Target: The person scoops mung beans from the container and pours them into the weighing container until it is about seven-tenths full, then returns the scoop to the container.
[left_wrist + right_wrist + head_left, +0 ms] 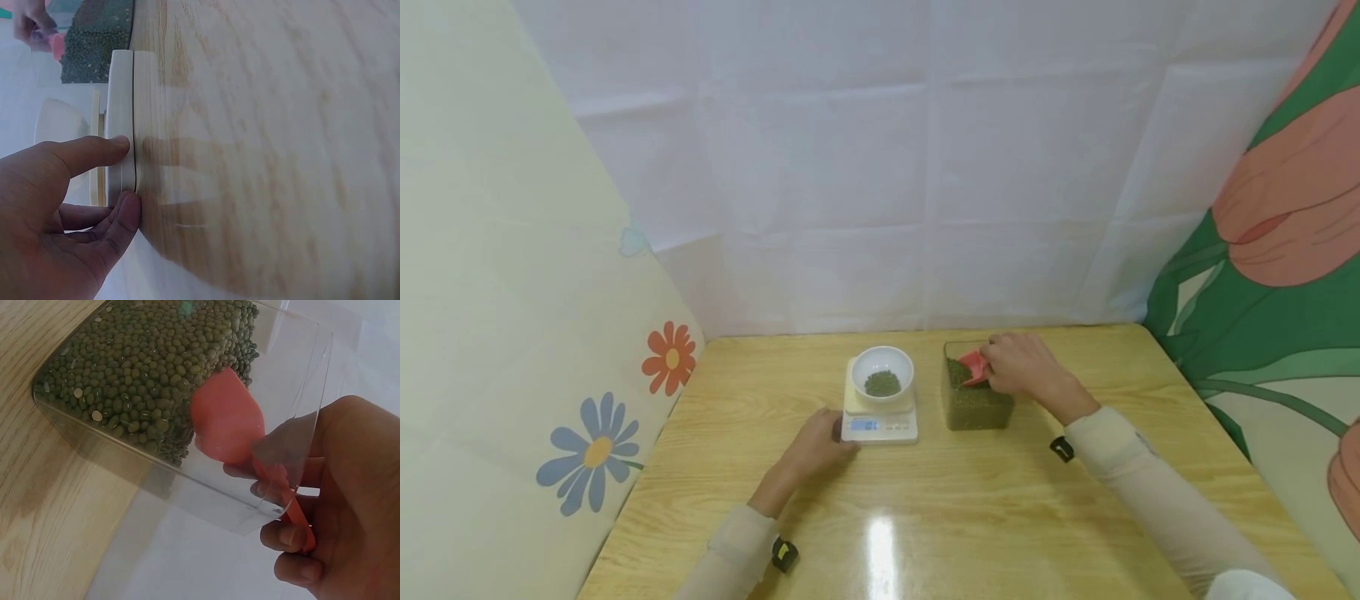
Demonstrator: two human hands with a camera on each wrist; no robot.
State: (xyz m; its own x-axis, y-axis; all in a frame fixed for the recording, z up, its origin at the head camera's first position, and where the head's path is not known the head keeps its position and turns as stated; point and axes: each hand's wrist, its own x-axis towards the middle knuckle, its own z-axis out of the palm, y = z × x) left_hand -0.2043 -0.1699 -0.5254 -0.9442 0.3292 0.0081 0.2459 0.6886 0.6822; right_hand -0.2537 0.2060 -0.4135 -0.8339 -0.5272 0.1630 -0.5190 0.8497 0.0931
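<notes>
A white kitchen scale [898, 435] with a lit display stands on the table, carrying a white bowl [870, 358] that has some small green beans [882, 383] at its bottom. My left hand [817, 446] holds the scale's front left corner, with the digits against its edge in the left wrist view. To the right of the scale is a clear square container [977, 417] of green beans [131, 369], which look like mung beans. Inside its opening, my right hand [1021, 364] grips a red scoop [228, 419] by the handle. The scoop's bowl touches the beans.
Under everything is a wood-grain table [970, 508]. A white cloth backdrop [820, 167] hangs behind its far edge. Flower-patterned cloths flank the left and right sides. Each wrist wears a small black device, such as the left one [784, 554].
</notes>
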